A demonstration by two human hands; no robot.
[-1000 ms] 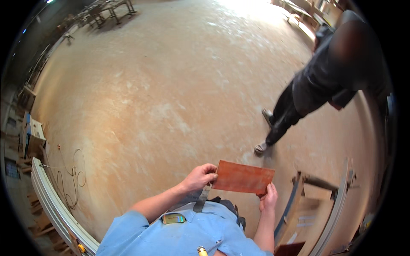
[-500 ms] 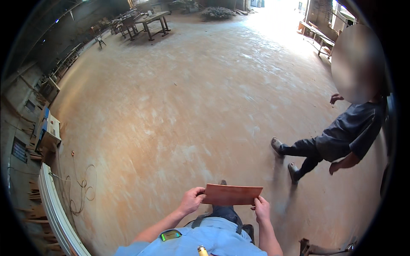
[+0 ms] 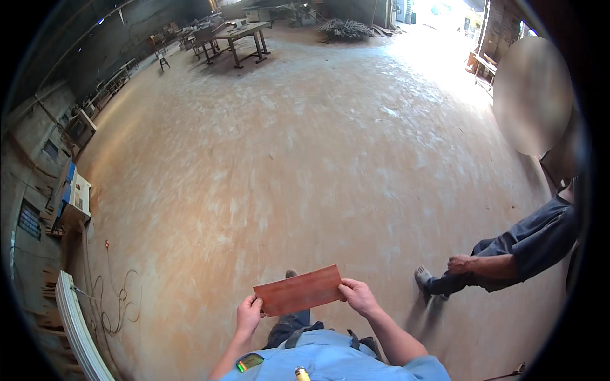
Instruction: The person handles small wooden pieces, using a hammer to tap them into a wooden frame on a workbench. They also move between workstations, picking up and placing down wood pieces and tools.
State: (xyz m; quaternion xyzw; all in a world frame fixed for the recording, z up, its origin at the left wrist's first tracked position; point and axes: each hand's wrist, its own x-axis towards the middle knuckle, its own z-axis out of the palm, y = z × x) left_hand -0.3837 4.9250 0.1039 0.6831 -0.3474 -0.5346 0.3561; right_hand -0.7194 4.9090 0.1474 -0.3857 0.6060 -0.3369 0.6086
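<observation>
A flat, reddish-brown rectangular board (image 3: 298, 291) is held out in front of my body, its right end tilted higher than its left. My left hand (image 3: 250, 314) pinches the lower left end, thumb on the face toward me. At the opposite end, my right hand (image 3: 358, 296) grips the edge near the upper corner. Beneath the board one of my legs (image 3: 289, 325) shows, with a shoe (image 3: 291, 274) just past its upper edge. Whether the board is wood cannot be told for sure.
To the right, a person in dark clothes (image 3: 530, 238) stands close by. A coiled cable (image 3: 114, 305) lies on the dusty floor (image 3: 305, 159) at left, near long white strips (image 3: 79, 330). Farther off are a blue-and-white machine (image 3: 75, 198), a table (image 3: 244, 32) and a heap (image 3: 345, 29).
The board has shifted left and tipped, its right end rising. Both my hands moved with it, still gripping. The other person has moved toward the right rim.
</observation>
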